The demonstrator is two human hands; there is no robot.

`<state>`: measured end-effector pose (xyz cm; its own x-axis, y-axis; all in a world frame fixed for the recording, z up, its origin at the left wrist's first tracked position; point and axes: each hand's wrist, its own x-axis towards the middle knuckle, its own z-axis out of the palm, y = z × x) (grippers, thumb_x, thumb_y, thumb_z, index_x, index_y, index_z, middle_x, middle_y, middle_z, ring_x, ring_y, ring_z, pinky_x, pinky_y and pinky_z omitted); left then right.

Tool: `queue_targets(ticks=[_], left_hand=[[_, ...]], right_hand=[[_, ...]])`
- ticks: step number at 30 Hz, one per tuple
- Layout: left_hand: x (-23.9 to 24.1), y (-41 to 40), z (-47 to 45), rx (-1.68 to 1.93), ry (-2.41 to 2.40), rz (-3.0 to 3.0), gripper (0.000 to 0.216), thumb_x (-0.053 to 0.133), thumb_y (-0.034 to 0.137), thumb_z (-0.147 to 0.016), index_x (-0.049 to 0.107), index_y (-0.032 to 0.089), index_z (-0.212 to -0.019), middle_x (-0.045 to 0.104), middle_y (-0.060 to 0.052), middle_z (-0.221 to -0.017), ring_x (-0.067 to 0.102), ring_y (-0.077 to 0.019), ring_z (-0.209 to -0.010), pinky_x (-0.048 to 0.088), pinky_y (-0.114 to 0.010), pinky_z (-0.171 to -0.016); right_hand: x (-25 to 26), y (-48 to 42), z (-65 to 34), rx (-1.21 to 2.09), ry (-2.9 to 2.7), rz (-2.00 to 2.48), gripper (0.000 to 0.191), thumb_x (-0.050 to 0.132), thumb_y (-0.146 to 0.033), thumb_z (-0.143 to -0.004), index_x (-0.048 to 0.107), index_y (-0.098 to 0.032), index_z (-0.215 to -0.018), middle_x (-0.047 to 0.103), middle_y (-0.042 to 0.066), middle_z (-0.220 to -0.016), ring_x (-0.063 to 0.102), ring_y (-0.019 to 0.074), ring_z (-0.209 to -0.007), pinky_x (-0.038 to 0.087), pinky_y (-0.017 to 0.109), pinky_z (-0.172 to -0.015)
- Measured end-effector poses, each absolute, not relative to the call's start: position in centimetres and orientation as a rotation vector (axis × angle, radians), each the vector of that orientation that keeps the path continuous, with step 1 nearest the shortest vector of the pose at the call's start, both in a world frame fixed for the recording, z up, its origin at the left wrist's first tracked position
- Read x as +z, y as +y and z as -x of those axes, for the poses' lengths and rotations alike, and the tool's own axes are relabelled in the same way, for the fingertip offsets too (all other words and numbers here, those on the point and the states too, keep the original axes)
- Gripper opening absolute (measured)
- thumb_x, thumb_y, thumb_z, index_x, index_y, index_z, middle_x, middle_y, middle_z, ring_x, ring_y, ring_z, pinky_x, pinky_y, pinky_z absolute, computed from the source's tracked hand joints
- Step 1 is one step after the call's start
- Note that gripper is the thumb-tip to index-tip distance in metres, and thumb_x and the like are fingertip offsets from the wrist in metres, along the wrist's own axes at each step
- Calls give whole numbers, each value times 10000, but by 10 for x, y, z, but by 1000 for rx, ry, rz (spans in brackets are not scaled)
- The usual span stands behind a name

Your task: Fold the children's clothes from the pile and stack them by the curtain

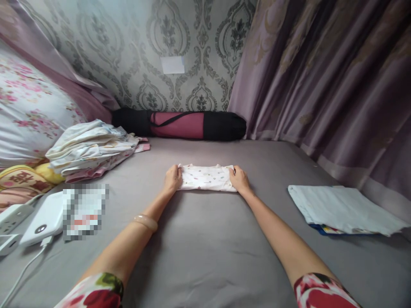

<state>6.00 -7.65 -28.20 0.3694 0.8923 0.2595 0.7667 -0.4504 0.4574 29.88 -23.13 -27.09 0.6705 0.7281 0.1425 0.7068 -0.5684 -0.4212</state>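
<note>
A small white garment (207,178) with a tiny scattered print is folded into a flat, wide strip in front of me, on or just above the grey bed sheet (205,239). My left hand (174,178) grips its left end, fingers curled round the edge. At the opposite end, my right hand (239,179) is closed on the cloth, thumb toward the middle. Between both hands the garment is held fairly straight. Its underside is hidden, so the exact kind of garment cannot be made out.
A heap of pale clothes (93,147) lies at the left, near a floral pillow (35,102). A white power bank (45,218) with a cable is closer by. Folded pale-blue cloth (343,209) rests at the right. A black and maroon long bag (180,125) lies along the wall.
</note>
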Motion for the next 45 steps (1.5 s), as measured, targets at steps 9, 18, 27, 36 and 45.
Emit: queue_targets(ticks=[9,18,27,36,45], left_hand=[[-281,-73,-60,634,1575,-2369,219,387,324,-949,556,186,-932,666,-119,-922,622,-229,-856,410,-292,-702],[-256,-81,-48,720,1534,-2432,312,399,323,-945,543,112,-1123,641,-168,-1040,595,-262,-1007,450,-355,-851],[-266,-144,-67,340,785,-2834,456,250,291,-984,460,124,-1353,469,-139,-1431,384,-256,-1356,278,-421,-1120],[-268,-126,-71,96,937,-2841,574,242,463,-977,300,202,-1485,260,-84,-1556,215,-299,-1434,168,-517,-1141],[-267,-113,-73,113,967,-2863,588,241,537,-963,295,271,-1484,239,-83,-1565,192,-315,-1438,95,-606,-1118]], right_hand=[[-268,-233,-294,44,-1072,2443,290,427,-309,-948,600,-151,-1118,679,168,-1047,649,250,-959,450,313,-786],[-239,-240,-275,-48,-1172,2534,343,361,-226,-952,537,-111,-1222,586,232,-1190,572,310,-1112,418,413,-910],[-258,-230,-210,98,-2084,1983,550,228,-299,-965,343,-88,-1460,320,100,-1530,202,222,-1434,107,426,-1176],[-259,-213,-232,286,-2114,2017,581,204,-346,-962,287,-128,-1494,255,81,-1554,187,226,-1440,122,467,-1168],[-267,-207,-243,255,-2081,2004,549,210,-363,-982,294,-182,-1493,266,54,-1555,181,209,-1441,90,470,-1168]])
